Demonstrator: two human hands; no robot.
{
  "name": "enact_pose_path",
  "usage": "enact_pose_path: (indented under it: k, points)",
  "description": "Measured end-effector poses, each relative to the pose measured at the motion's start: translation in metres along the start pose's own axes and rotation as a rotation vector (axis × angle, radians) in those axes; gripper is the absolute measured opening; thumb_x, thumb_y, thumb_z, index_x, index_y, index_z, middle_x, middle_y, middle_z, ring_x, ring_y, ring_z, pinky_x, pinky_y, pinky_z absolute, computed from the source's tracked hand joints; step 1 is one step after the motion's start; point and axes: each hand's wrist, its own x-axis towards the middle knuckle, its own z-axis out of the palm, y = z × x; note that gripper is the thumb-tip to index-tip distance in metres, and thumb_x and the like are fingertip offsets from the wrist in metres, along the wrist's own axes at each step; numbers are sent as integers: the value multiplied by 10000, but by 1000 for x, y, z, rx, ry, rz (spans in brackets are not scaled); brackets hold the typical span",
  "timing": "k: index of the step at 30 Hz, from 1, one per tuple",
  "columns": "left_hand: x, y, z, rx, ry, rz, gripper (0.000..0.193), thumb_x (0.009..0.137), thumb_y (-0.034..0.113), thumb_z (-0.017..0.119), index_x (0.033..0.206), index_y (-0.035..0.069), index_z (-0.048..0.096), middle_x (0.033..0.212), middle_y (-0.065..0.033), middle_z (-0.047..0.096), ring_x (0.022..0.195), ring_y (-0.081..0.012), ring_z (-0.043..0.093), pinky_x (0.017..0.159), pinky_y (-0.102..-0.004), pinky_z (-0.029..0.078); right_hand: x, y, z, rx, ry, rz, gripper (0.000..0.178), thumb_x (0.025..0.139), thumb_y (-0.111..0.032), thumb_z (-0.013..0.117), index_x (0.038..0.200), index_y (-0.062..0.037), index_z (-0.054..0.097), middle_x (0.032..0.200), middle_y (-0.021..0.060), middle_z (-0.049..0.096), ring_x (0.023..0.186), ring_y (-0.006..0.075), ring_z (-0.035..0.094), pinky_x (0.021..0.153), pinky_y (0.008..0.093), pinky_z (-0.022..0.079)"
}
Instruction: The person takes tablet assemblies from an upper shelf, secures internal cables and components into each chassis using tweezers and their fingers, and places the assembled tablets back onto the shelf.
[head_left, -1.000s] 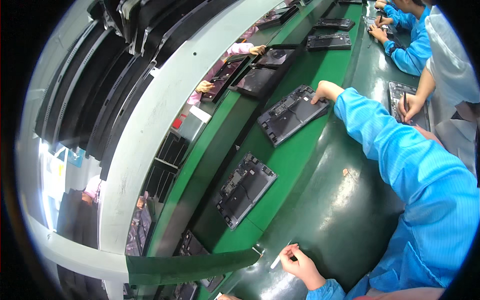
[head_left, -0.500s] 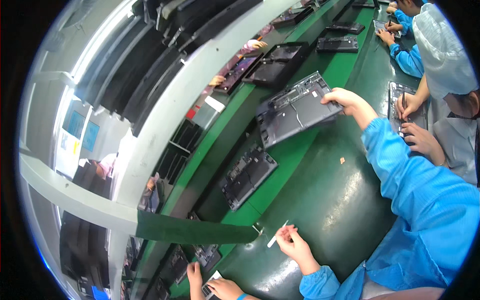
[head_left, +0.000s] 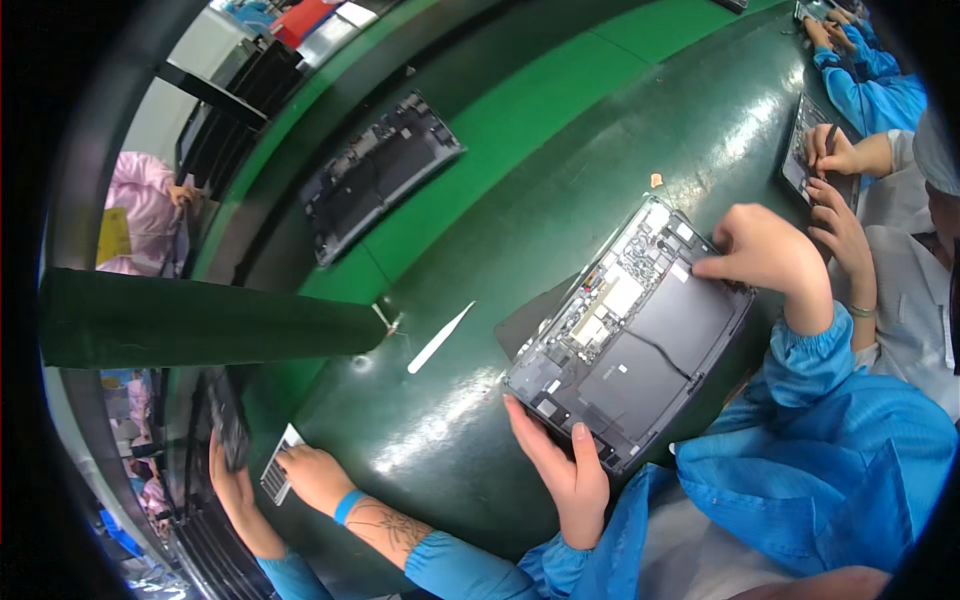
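Note:
An opened laptop base (head_left: 660,340) lies tilted before me, its circuit board and black battery exposed. My left hand (head_left: 565,475) grips its near left corner, thumb over the rim and fingers along the side. At the far right edge, my right hand (head_left: 775,255) is closed on the base with a fingertip over the battery side; part of the grip is hidden. A dark flat panel (head_left: 520,318) pokes out from beneath the base. To the left, a white plastic spudger (head_left: 441,338) lies on the green table.
Another laptop base (head_left: 380,175) rests on the bright green strip beyond. A green-wrapped bar (head_left: 220,325) juts in from the left. At lower left, a co-worker's hand (head_left: 315,478) touches a keyboard-like part. Another co-worker's hand (head_left: 835,150) works on a laptop base at right.
My right hand has brought the laptop base down from the far side toward me. The spudger has left my left hand for the table, and that hand now holds the base. The view has shifted.

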Motion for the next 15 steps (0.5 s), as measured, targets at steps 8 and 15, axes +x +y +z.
enact_pose_path:
  k: [8, 15]
  points:
    - [16, 42, 11, 792, -112, 333, 325, 842, 67, 719, 1138, 1, 603, 1532, -228, 415, 1415, -423, 418, 1157, -500, 338, -24, -49, 27, 824, 320, -575, 310, 1058, -198, 563, 873, 40, 635, 758, 125, 614, 709, 191, 588, 670, 343, 486]
    - [56, 15, -11, 583, -26, 196, 590, 812, 30, 734, 1364, 17, 527, 1529, -199, 430, 1440, -362, 405, 1202, -475, 289, -13, -86, 101, 1118, 79, -832, 389, 1106, -259, 477, 896, 17, 654, 776, 102, 635, 735, 225, 616, 711, 333, 494]
